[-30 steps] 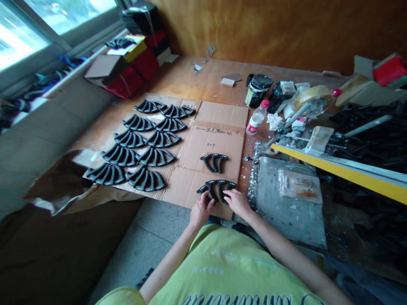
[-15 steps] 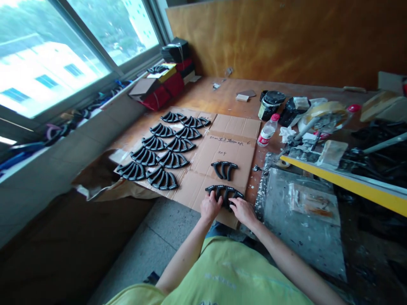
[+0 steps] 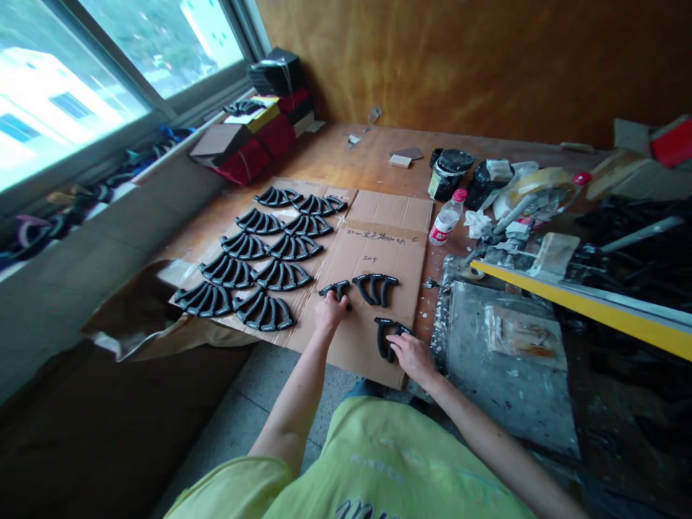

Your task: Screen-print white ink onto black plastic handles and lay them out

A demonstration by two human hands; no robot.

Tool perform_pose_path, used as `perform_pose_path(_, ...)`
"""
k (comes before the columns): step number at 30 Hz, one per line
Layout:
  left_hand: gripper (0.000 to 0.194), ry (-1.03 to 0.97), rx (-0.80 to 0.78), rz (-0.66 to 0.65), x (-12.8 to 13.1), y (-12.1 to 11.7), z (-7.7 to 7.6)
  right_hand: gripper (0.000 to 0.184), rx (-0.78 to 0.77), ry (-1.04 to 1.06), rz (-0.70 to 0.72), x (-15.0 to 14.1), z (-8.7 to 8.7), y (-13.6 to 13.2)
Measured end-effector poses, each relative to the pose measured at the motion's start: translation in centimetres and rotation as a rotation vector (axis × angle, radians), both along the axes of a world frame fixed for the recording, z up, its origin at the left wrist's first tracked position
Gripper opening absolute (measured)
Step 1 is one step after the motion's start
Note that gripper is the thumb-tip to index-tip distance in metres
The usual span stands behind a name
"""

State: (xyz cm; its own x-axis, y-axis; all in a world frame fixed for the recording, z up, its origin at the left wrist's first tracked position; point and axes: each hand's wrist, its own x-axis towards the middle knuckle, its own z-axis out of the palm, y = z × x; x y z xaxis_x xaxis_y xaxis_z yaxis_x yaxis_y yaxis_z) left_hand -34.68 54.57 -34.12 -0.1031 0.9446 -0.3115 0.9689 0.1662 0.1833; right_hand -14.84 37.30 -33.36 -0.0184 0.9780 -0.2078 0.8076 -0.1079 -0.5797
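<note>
Black curved handle-like pieces with flat ends lie on a cardboard sheet [image 3: 389, 205]. My left hand [image 3: 329, 311] is closed on a small group of black curved pieces [image 3: 339, 288], left of the middle of the cardboard. Near the front edge, the closed fingers of my right hand [image 3: 414, 355] grip the right part of another black curved group [image 3: 385, 339]. Between and beyond the hands sits a group of black curved pieces [image 3: 374, 288]. On the left, several fanned sets of the pieces [image 3: 264, 310] are laid out in two columns. My fingers partly cover the held pieces.
A plastic bottle with a red cap [image 3: 447, 216] stands right of the cardboard, near a black-lidded tub [image 3: 450, 173]. A grey board [image 3: 497, 360] and a yellow-edged frame [image 3: 584, 306] lie at the right. Red boxes [image 3: 249, 151] are stacked by the window.
My left hand has moved left and away from my body, carrying some black curved pieces out of the front group. My right hand stays at the remaining pieces. The view has shifted slightly.
</note>
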Motion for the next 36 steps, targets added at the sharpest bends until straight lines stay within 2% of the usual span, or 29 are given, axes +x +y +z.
perform_pose_path(3,0.042,-0.013,-0.008,-0.013,1.6,1.1,-0.9,0.029,0.145,0.065,-0.07,0.7,0.6,2.1)
perform_pose_path(5,0.044,-0.026,-0.006,-0.029,2.0,1.1,-1.3,0.029,0.168,0.084,-0.137,1.0,0.6,4.5)
perform_pose_path(9,0.046,-0.075,0.004,-0.088,2.1,1.2,-1.2,0.039,0.008,0.117,-0.227,0.0,-0.5,9.8)
perform_pose_path(12,0.047,-0.132,0.019,-0.153,2.1,2.0,-0.8,0.045,-0.085,0.141,-0.261,-1.3,-1.2,12.0)
perform_pose_path(16,0.051,-0.144,0.089,-0.193,1.5,2.3,-0.1,0.044,-0.115,0.18,-0.227,-1.2,-1.1,11.5)
perform_pose_path(20,0.053,-0.161,0.279,-0.29,2.5,0.6,0.2,0.036,-0.085,0.008,-0.174,0.4,-0.5,9.7)
perform_pose_path(24,0.064,-0.133,0.243,-0.363,5.6,-0.5,-0.1,0.045,-0.131,-0.181,-0.124,1.0,-0.2,9.3)
perform_pose_path(28,0.057,-0.105,0.185,-0.373,7.0,0.1,-0.8,0.049,-0.194,-0.195,-0.087,0.9,0.0,9.9)
perform_pose_path(30,0.053,-0.107,0.185,-0.403,6.5,1.2,-1.0,0.047,-0.209,-0.186,-0.091,0.9,-0.1,10.0)
perform_pose_path(32,0.052,-0.124,0.199,-0.457,6.1,3.4,-1.1,0.046,-0.205,-0.183,-0.092,1.0,-0.3,9.9)
perform_pose_path(34,0.051,-0.141,0.208,-0.509,6.3,7.0,-1.0,0.044,-0.19,-0.174,-0.105,1.2,-0.8,9.8)
perform_pose_path(36,0.051,-0.162,0.216,-0.563,7.6,12.0,-0.6,0.041,-0.176,-0.144,-0.141,1.3,-1.5,9.7)
